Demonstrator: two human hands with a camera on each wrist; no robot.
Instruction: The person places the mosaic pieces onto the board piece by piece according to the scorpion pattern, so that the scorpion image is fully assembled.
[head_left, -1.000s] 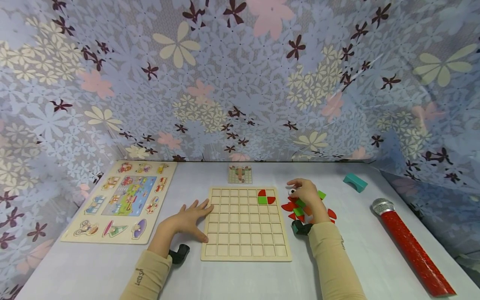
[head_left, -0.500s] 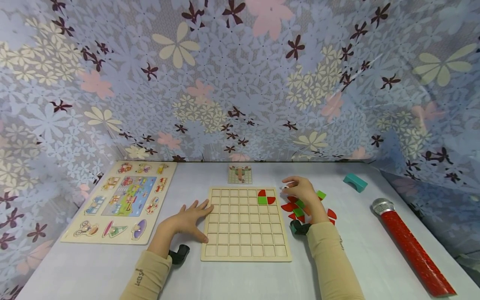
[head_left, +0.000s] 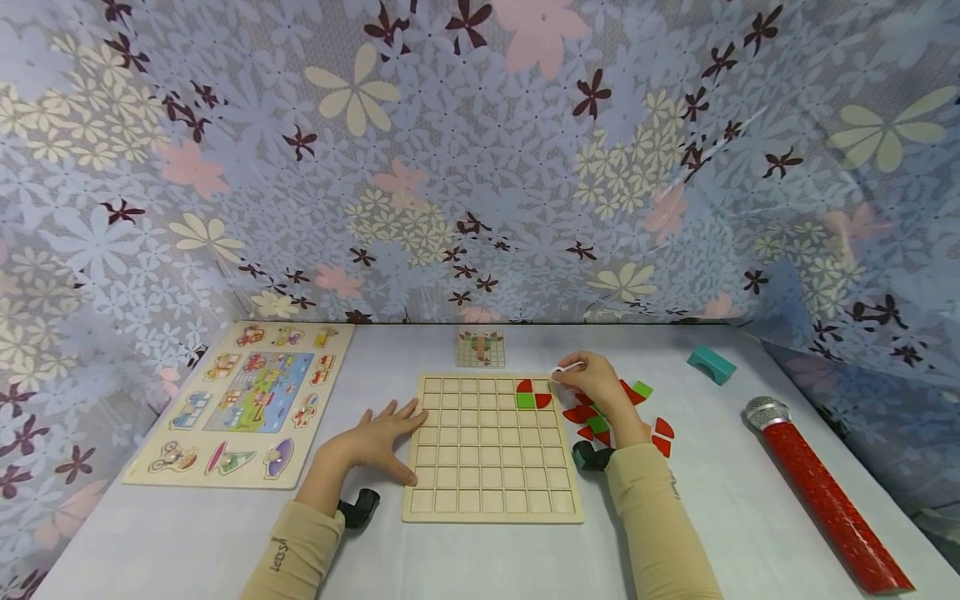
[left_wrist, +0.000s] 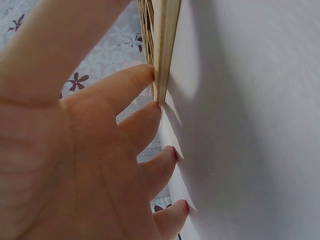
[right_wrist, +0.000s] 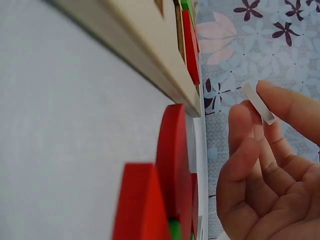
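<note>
The wooden grid board (head_left: 483, 450) lies flat in the middle of the table. At its upper right corner sit a green square piece (head_left: 526, 401) and two red quarter-round pieces. My left hand (head_left: 377, 440) is spread wide, fingertips and thumb touching the board's left edge; the left wrist view shows its fingers (left_wrist: 135, 82) against that edge. My right hand (head_left: 597, 385) pinches a small white piece (right_wrist: 259, 104) between thumb and fingers, just beyond the board's upper right corner. Beneath and around that hand lie loose red and green pieces (head_left: 597, 423), partly hidden by it.
A small pattern card (head_left: 481, 349) lies behind the board. On the left is a picture puzzle board (head_left: 258, 392) with knobbed pieces. A teal arch block (head_left: 711, 365) and a red toy microphone (head_left: 825, 496) lie at the right. A flowered cloth (head_left: 480, 167) hangs behind.
My right hand has moved left from above the loose pieces to the board's upper right corner, carrying the white piece. The left hand has stayed at the board's left edge.
</note>
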